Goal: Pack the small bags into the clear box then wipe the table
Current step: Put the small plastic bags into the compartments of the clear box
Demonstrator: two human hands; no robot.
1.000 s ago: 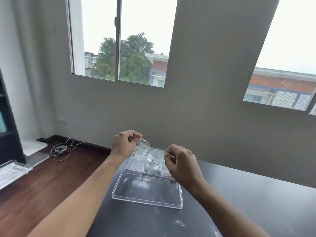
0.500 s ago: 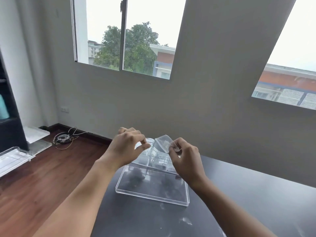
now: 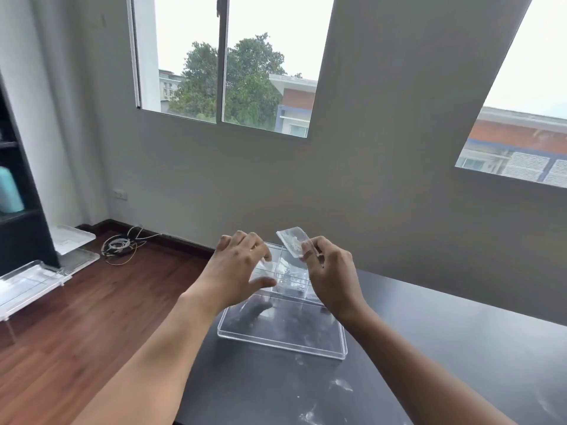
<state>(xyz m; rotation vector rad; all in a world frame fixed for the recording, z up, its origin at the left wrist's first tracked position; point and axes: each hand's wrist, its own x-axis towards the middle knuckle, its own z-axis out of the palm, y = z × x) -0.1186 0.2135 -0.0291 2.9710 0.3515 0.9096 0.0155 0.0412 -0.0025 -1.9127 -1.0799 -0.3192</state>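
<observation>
A clear box [image 3: 291, 279] with dividers stands on the dark table [image 3: 445, 348], and its flat clear lid [image 3: 282, 332] lies just in front of it. My right hand [image 3: 329, 273] pinches a small clear bag [image 3: 293, 245] holding white bits, raised above the box's back edge. My left hand [image 3: 239, 268] hovers over the box's left side with its fingers spread and nothing in them. More small bags lie inside the box, hard to tell apart through the plastic.
White dust smears [image 3: 340, 386] mark the table near me. The table's left edge drops to a wooden floor [image 3: 76, 317] with coiled cables [image 3: 121, 245] and clear trays [image 3: 27, 283]. A black shelf [image 3: 18, 210] stands at far left.
Both hands held the bag between them before. My left hand has let go and opened, and my right hand alone now holds the bag upright. The view has shifted slightly.
</observation>
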